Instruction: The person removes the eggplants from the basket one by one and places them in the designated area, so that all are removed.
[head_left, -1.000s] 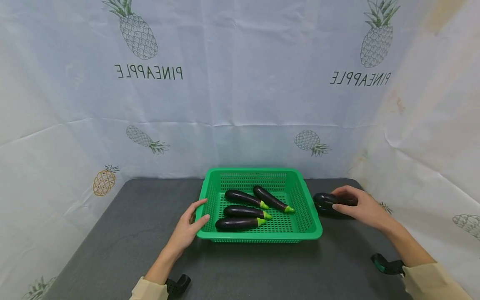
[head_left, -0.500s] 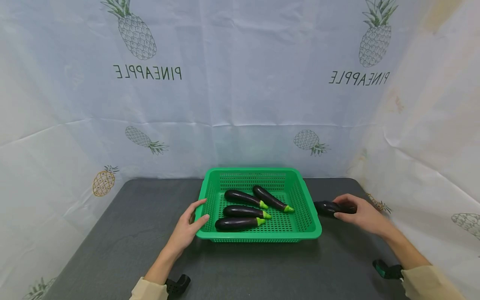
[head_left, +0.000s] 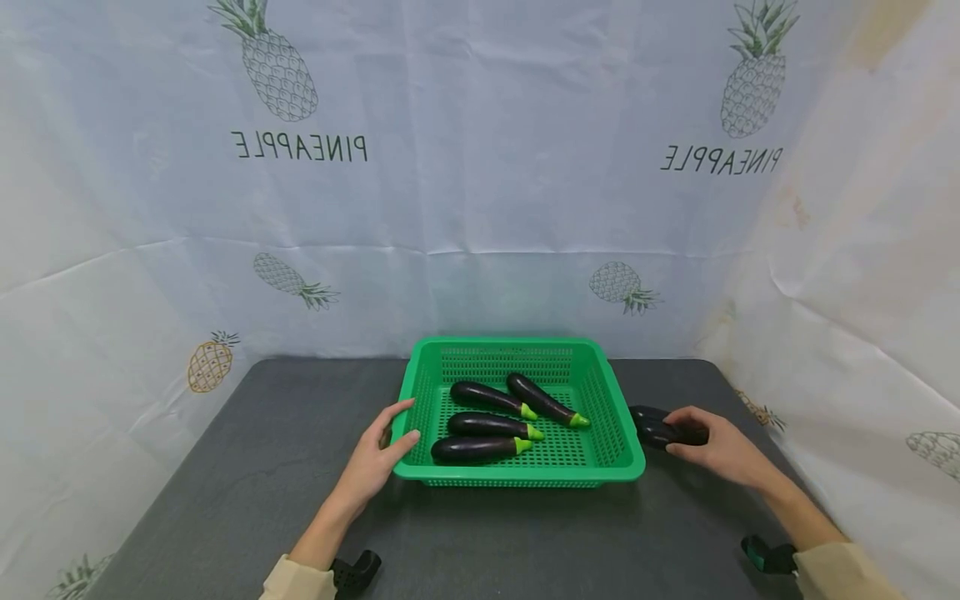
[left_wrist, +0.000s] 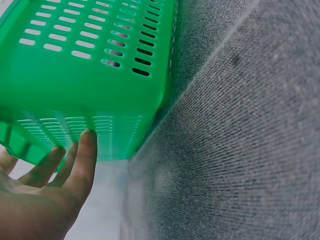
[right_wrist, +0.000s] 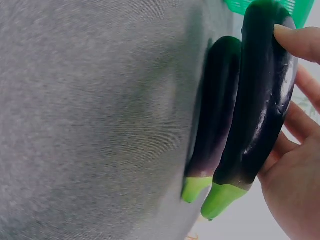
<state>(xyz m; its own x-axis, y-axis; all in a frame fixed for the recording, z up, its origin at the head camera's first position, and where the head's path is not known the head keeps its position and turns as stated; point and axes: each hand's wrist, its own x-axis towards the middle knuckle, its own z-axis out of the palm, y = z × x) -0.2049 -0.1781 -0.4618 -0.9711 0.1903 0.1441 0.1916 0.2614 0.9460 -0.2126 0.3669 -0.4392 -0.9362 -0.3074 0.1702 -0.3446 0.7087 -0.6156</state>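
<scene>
I'm pinching one eggplant [right_wrist: 262,95] with my right grip [head_left: 716,446], ideally without nudging its neighbour [right_wrist: 217,110] just beside, left grip [head_left: 375,450] resting loosely against the basket [head_left: 517,473].

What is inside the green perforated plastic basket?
Four long, glossy, dark-purple, green-tipped eggplants lie inside the basket. What lies directly beneath them is covered and cannot be seen.

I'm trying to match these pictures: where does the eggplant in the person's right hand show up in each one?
Head view: the eggplant is right of centre, in the right hand.
Left wrist view: not in it.
Right wrist view: the eggplant right of centre, nearer than a second eggplant.
Shared landmark: the green basket, visible in all three.
</scene>
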